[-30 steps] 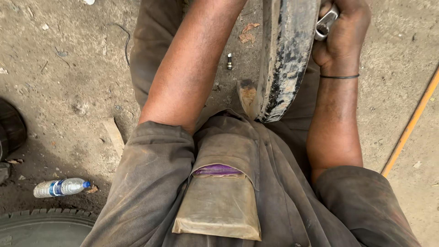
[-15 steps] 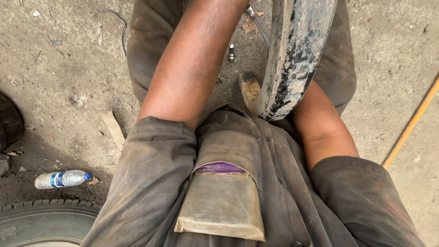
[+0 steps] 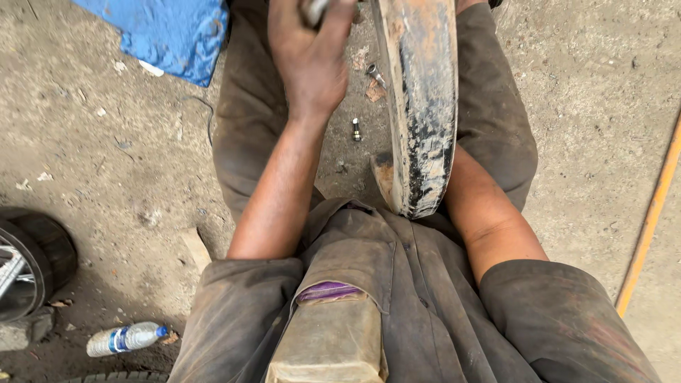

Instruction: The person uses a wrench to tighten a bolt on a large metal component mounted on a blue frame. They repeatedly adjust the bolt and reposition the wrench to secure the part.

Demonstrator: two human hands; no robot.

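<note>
Left hand (image 3: 312, 60) raised, forearm extended forward, fingers curled tight around a metal tool (image 3: 312, 8). Rusty wheel rim (image 3: 422, 106) stands upright between the knees. Right hand hidden behind it; grip indeterminate.

Tight squeeze in the middle, way more room out on the sides

The rusty wheel rim (image 3: 420, 106) stands on edge right between the knees, basically a wall splitting the lap area in two. On the left of it the left hand (image 3: 308, 60) and forearm already fill most of the gap, and a small valve piece (image 3: 356, 129) plus bits of debris sit on the ground there. On the right, the other forearm is tucked tight against the rim, so no passing there. Further left the dirt floor (image 3: 106, 177) is mostly open until the blue sheet (image 3: 167, 32) up top, the tyre (image 3: 32, 259) at the edge and the plastic bottle (image 3: 126, 338) low down. Far right, an orange bar (image 3: 649, 220) runs along the concrete.
</note>
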